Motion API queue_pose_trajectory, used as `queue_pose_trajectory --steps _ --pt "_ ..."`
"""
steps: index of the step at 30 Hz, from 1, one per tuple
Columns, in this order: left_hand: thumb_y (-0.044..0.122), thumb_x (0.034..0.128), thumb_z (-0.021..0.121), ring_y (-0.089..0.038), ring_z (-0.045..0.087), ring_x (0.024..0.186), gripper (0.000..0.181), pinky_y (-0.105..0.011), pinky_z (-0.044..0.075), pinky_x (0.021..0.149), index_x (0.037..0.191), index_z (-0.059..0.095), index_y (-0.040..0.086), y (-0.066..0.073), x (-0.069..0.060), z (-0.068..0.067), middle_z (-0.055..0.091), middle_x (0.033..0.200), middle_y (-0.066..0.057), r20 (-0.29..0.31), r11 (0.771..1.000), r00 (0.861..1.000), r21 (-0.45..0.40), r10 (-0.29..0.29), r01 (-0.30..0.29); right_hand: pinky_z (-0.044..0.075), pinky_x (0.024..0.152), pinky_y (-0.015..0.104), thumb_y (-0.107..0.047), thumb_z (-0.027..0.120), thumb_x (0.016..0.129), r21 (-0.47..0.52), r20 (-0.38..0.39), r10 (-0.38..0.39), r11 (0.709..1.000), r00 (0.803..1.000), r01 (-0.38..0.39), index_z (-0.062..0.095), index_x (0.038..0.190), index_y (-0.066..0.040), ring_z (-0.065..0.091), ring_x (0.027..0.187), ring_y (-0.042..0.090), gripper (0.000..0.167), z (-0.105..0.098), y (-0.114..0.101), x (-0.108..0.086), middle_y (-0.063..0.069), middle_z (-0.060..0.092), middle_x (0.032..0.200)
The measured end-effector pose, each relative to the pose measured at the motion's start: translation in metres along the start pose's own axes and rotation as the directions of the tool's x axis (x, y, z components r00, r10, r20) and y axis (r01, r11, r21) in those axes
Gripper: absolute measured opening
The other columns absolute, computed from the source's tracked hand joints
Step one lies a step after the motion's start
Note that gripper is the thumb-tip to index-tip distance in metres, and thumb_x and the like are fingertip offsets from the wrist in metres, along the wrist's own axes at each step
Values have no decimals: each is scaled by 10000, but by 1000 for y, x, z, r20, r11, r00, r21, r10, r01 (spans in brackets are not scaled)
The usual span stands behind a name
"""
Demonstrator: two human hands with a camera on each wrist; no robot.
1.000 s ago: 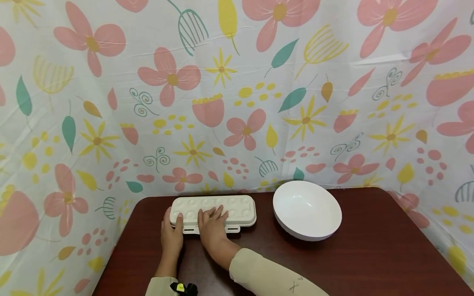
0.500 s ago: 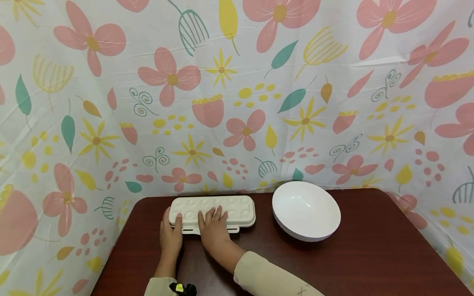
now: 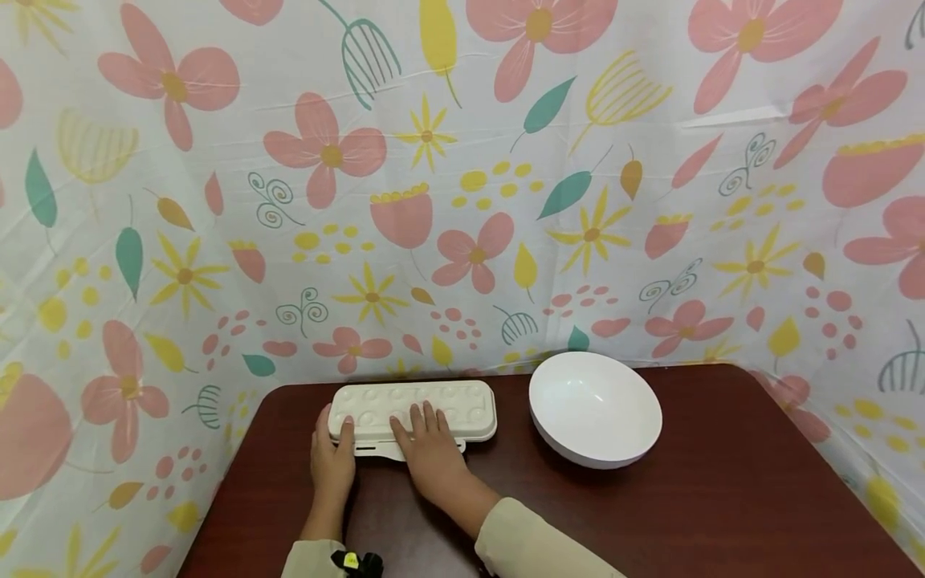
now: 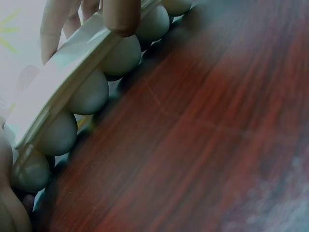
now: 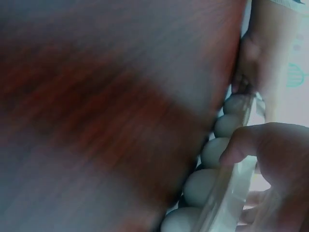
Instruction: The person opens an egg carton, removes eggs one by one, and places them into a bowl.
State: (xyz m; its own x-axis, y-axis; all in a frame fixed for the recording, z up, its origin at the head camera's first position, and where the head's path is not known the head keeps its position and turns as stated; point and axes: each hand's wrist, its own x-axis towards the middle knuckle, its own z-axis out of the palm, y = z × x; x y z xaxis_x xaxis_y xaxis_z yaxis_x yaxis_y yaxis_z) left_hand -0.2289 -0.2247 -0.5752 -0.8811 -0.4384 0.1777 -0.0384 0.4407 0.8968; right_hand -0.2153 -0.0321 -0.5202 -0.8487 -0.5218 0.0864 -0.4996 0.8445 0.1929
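A cream egg carton with a bumpy lid lies on the table, its lid down. The left hand grips the carton's left end, thumb on the front edge of the lid. The right hand rests with spread fingers on the lid near the middle, over the front flap. In the left wrist view rounded cups show under the carton's rim. The right wrist view shows the right thumb on the rim, above a row of rounded cups, with the left hand at the far end.
A large white bowl stands on the dark red-brown table, to the right of the carton. A flower-patterned cloth hangs behind and at both sides of the table.
The right hand has slid a little to the right along the carton's front, its fingers spread more. The left hand still holds the left end.
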Motion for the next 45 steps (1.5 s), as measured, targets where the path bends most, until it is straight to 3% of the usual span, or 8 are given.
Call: queue_pose_trajectory --steps 5,10,24,35,45 --pt "508 1036 477 -442 405 1387 638 -654 316 1100 1583 323 219 -3 0 1 417 1515 -222 0 1000 1000 -6 -19 19 287 1231 532 -216 659 968 167 -18 -12 986 1000 14 354 1573 -296 311 1529 304 682 0 13 -3 97 358 1620" --pt "546 1028 467 -411 364 1436 654 -636 289 1136 1584 316 238 -5 1 2 385 1561 -189 5 999 1000 -32 -18 18 274 1221 578 -166 654 927 275 -51 -18 961 999 31 406 1550 -226 318 1521 324 673 -1 24 -10 107 360 1612" --pt "538 1042 437 -413 343 1456 657 -629 274 1150 1576 323 172 0 2 1 374 1579 -201 -18 999 1000 -49 -13 12 293 1189 629 -221 684 928 385 -181 42 922 983 31 523 1454 -135 389 1474 366 557 -5 39 -27 149 471 1525" --pt "577 1038 405 -407 343 1460 678 -632 274 1147 1571 329 166 -1 3 2 375 1589 -187 -25 998 1000 -55 -18 16 283 1156 696 -157 711 885 497 -320 145 867 936 36 605 1346 -98 447 1417 402 477 1 55 -40 156 570 1400" --pt "573 1048 372 -389 339 1470 660 -621 271 1151 1562 346 160 -3 4 3 381 1594 -170 -43 998 999 -66 -18 15 308 1134 703 -122 719 876 555 -389 230 831 892 28 647 1273 -73 468 1389 427 407 11 70 -39 166 598 1326"
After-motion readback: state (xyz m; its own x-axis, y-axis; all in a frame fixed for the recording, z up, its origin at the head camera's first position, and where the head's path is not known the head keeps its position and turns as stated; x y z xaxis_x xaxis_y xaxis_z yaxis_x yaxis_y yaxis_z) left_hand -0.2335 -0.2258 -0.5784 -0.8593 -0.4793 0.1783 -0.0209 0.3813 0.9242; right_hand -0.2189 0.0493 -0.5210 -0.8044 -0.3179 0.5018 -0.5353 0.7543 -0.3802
